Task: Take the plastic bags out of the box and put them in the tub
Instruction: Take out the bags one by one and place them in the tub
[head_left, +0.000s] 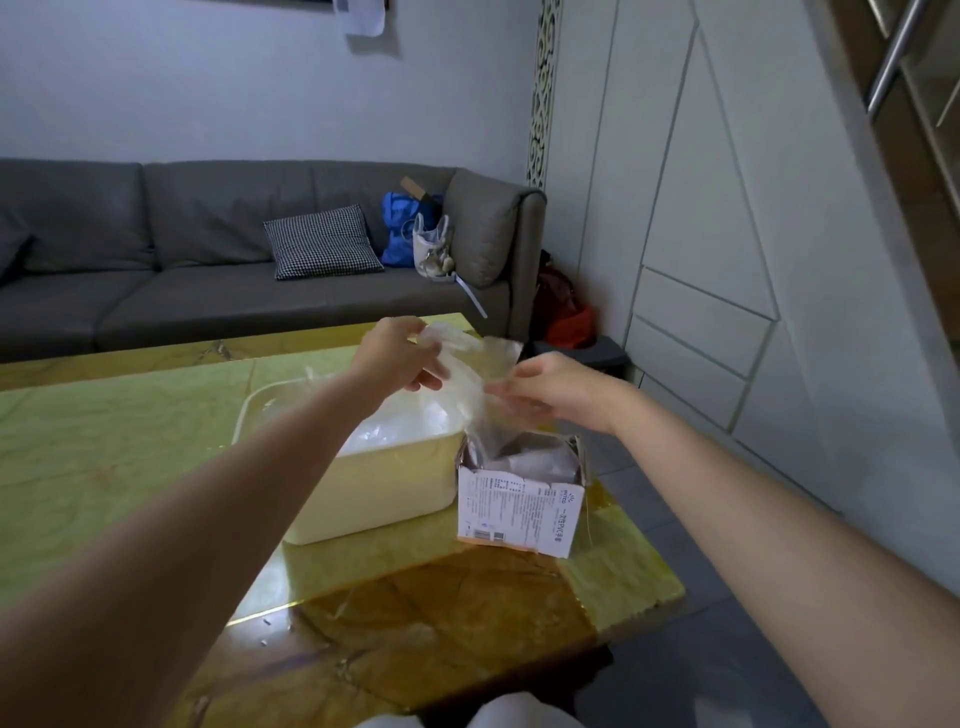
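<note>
Plastic bags (395, 431) already fill the tub (395, 488); more remain in the box (524, 499) on its right. Both hands' fingers (498, 389) pinch one clear bag (475, 379) above the box.

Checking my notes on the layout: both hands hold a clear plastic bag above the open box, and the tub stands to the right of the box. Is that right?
Not quite. In the head view the tub stands left of the box, not right. Both the left hand and right hand do hold the clear plastic bag above it.
</note>
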